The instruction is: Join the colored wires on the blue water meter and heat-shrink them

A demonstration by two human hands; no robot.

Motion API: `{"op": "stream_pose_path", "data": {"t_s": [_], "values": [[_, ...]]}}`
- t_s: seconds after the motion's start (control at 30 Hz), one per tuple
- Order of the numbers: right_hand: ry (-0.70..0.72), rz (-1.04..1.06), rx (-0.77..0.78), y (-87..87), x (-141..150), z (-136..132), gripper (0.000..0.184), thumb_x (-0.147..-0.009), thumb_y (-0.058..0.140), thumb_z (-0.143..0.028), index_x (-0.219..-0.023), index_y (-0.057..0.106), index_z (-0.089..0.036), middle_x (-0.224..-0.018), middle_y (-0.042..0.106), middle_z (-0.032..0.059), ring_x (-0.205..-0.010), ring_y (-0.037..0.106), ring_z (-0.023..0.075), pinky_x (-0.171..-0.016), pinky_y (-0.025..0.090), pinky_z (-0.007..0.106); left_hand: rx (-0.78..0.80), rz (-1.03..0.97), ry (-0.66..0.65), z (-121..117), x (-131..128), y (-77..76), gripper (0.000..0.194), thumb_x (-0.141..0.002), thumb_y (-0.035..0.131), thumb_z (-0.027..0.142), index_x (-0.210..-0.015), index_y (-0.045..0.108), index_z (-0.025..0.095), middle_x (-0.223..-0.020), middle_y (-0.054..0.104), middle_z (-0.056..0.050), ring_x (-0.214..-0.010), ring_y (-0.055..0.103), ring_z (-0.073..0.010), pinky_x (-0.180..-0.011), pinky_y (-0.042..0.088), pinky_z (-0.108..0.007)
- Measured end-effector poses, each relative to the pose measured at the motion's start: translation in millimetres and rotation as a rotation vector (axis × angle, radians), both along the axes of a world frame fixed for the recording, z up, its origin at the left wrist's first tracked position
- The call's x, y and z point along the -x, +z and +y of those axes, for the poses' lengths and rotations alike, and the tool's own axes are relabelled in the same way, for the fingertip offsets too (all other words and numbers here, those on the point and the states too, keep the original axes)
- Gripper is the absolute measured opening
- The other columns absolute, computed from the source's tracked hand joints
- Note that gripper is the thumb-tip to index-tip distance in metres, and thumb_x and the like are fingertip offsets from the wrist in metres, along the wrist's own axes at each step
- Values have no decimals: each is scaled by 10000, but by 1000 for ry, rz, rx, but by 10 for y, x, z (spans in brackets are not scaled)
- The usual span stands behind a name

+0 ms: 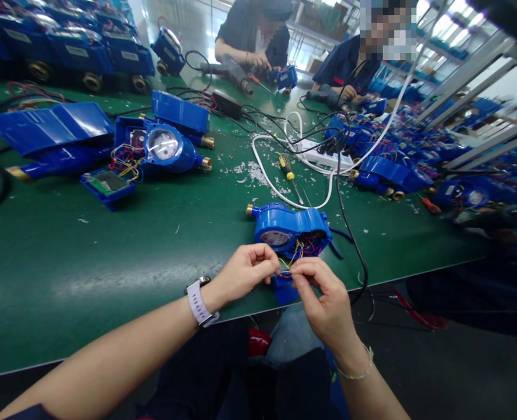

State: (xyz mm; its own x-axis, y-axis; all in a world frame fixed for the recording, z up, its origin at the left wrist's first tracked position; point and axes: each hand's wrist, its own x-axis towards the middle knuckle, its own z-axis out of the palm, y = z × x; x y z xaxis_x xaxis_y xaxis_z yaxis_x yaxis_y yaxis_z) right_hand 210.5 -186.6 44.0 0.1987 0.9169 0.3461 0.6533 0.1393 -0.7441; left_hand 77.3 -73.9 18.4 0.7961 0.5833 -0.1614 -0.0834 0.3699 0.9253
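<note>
A blue water meter (291,224) lies at the table's front edge, its round dial facing up and its wiring compartment open. Thin red and yellow wires (299,248) run from it down to a blue cover (285,291) at the edge. My left hand (252,271) is closed in a pinch at the cover's upper left; what it grips is hidden. Opposite it, my right hand (322,291) pinches with thumb and forefinger where a thin yellow wire ends. The fingertips of both hands are close together, just below the meter's compartment.
More blue water meters (166,149) stand at left, several crowded behind. A yellow-black screwdriver (286,167), white power strip (326,154), cables and white scraps lie beyond. A black cable (350,227) hangs over the edge at right. Two co-workers (252,35) work across the table.
</note>
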Motion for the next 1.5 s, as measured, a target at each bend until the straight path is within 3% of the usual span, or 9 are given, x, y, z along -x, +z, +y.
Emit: {"op": "stream_pose_path", "data": {"t_s": [0.3,0.5,0.87,1.0,1.17,1.3,1.5], "values": [[-1,9,-2,1,31,9,116,-923,530,-110,-886,601,-193,-910,582,44,-849,577,170,-709,471,270,-143,10,-54,-48,8,-31,255,-760,662,354,-740,595,109,-578,463,54,-525,364,-65,-508,276,-203],[16,27,-7,-5,25,22,125,-910,556,-90,-849,584,-196,-886,586,21,-835,579,143,-710,469,242,-16,-15,-71,-13,-7,-27,216,-707,694,310,-701,621,107,-602,566,14,-565,478,-90,-570,369,-220],[12,113,72,-34,1,12,123,-926,521,-119,-868,583,-208,-916,631,14,-839,606,142,-727,483,232,142,9,-42,27,-25,-48,199,-630,730,288,-660,662,104,-654,646,-16,-572,535,-90,-598,428,-221],[6,119,70,-25,-11,7,112,-921,525,-134,-854,584,-202,-906,639,27,-830,613,154,-719,491,242,77,28,-50,19,-13,-16,226,-654,715,316,-682,632,107,-651,619,-4,-558,522,-82,-576,414,-214],[1,99,96,-33,-20,9,96,-922,528,-157,-859,588,-197,-907,634,50,-844,611,178,-727,494,281,-139,52,-49,-39,11,17,185,-737,652,290,-733,596,114,-553,495,51,-500,406,-62,-492,309,-191],[5,60,92,-21,-15,14,103,-921,522,-160,-846,579,-200,-890,624,51,-830,600,182,-700,482,286,-245,63,-64,-64,20,-4,104,-749,613,222,-756,581,123,-596,540,32,-522,446,-73,-511,343,-194],[29,69,100,-22,-5,19,118,-914,519,-138,-823,567,-199,-879,609,39,-824,585,175,-713,466,280,-242,62,-103,-48,22,-2,53,-710,586,170,-737,558,134,-595,517,45,-518,444,-66,-508,337,-185]]}}
